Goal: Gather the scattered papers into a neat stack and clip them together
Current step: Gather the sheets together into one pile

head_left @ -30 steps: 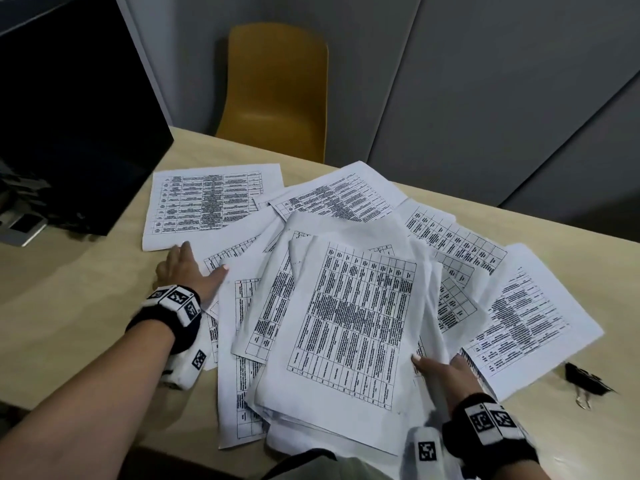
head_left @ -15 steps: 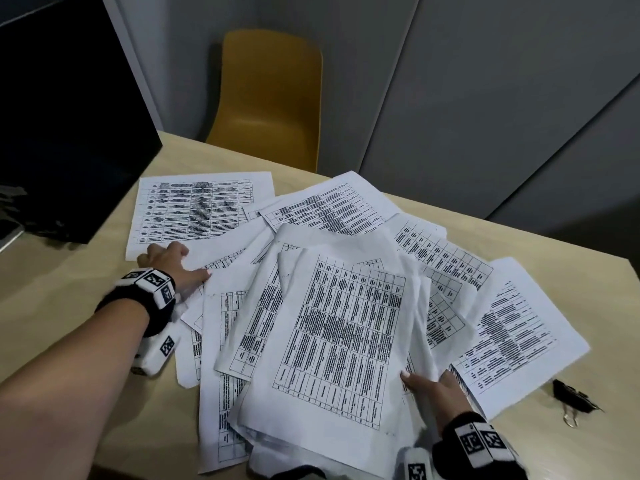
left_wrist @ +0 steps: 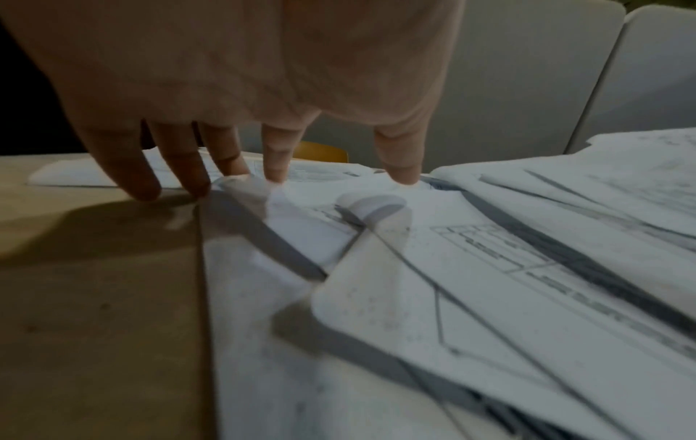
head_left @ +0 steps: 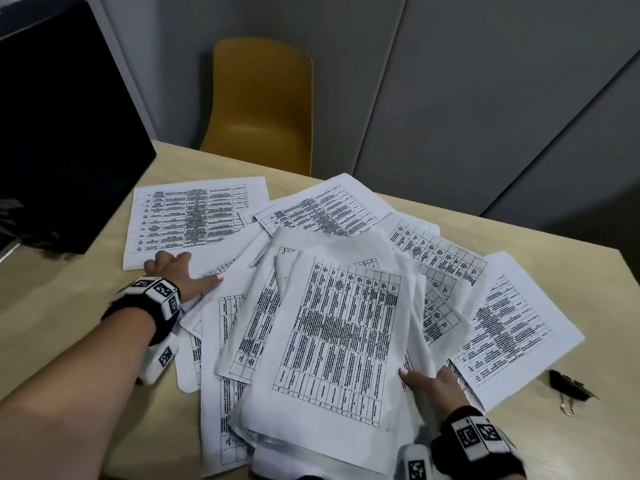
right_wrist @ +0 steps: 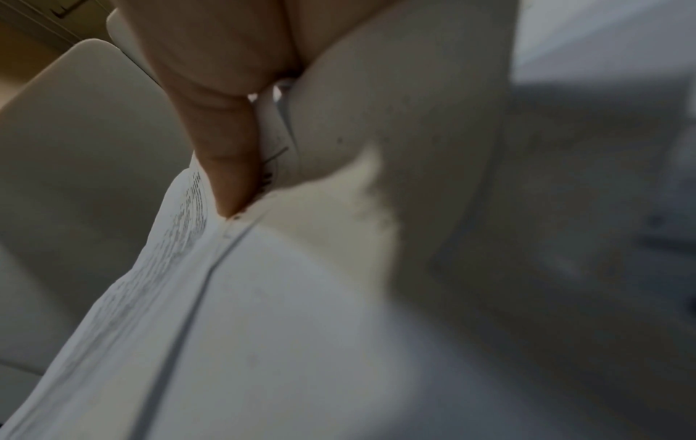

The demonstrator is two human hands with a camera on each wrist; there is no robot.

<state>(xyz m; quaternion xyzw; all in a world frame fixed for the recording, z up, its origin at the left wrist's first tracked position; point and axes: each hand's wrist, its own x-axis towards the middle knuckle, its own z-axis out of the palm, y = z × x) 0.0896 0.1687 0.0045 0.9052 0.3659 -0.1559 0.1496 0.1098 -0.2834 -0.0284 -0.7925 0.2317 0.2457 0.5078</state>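
Several printed sheets (head_left: 341, 327) lie fanned across the light wooden table (head_left: 52, 306). One sheet (head_left: 194, 220) lies apart at the far left. My left hand (head_left: 180, 275) rests flat with spread fingers on the sheets' left edge; in the left wrist view its fingertips (left_wrist: 275, 169) press on paper (left_wrist: 452, 268). My right hand (head_left: 429, 382) grips the right edge of the front bundle, thumb on top. In the right wrist view the thumb (right_wrist: 226, 166) pinches the bundle (right_wrist: 263, 312). A black binder clip (head_left: 568, 391) lies on the table at the right, untouched.
A black monitor (head_left: 62, 133) stands at the far left of the table. A yellow chair (head_left: 259, 105) sits behind the table against grey wall panels. The table's right edge runs close to the binder clip.
My left hand has slid away from me and left along the papers' edge, toward the far left sheet. The right hand keeps its grip on the front bundle.
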